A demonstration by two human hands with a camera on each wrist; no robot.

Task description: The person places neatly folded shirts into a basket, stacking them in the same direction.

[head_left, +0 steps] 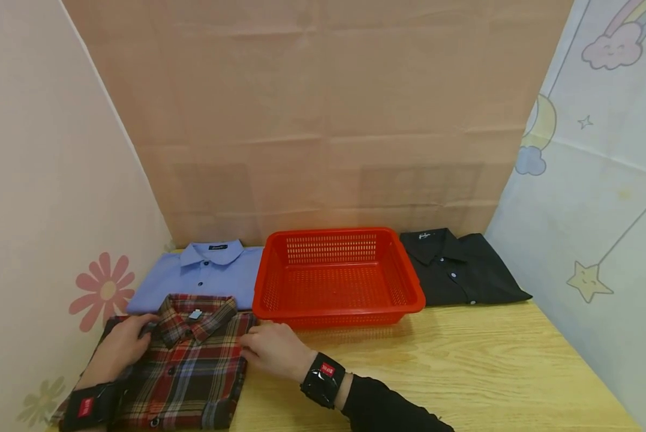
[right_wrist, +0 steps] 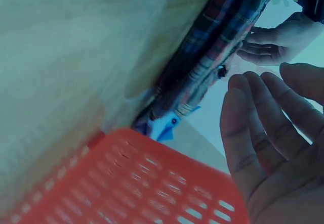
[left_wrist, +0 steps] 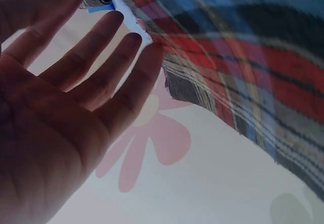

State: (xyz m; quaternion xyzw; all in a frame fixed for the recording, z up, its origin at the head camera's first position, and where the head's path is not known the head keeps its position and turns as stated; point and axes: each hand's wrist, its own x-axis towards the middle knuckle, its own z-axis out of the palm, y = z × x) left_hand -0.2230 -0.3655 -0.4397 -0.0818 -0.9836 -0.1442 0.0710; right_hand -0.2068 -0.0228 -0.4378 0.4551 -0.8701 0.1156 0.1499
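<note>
A folded red, black and grey plaid shirt (head_left: 195,375) lies on the near left of the table, its collar (head_left: 179,327) toward the back. My left hand (head_left: 119,349) is at the shirt's left shoulder. In the left wrist view its fingers (left_wrist: 129,85) reach out, loosely bent, beside the plaid cloth. At the right edge of the shirt is my right hand (head_left: 279,349), just in front of the basket. The right wrist view shows its fingers (right_wrist: 238,128) gently curved with nothing gripped between them.
A red plastic basket (head_left: 333,314) stands at the back middle. Behind the plaid shirt lies a folded light blue shirt (head_left: 163,281); a folded black shirt (head_left: 479,270) is right of the basket. Patterned walls (head_left: 107,234) flank the wooden table (head_left: 463,366), with a brown sheet (head_left: 323,108) behind.
</note>
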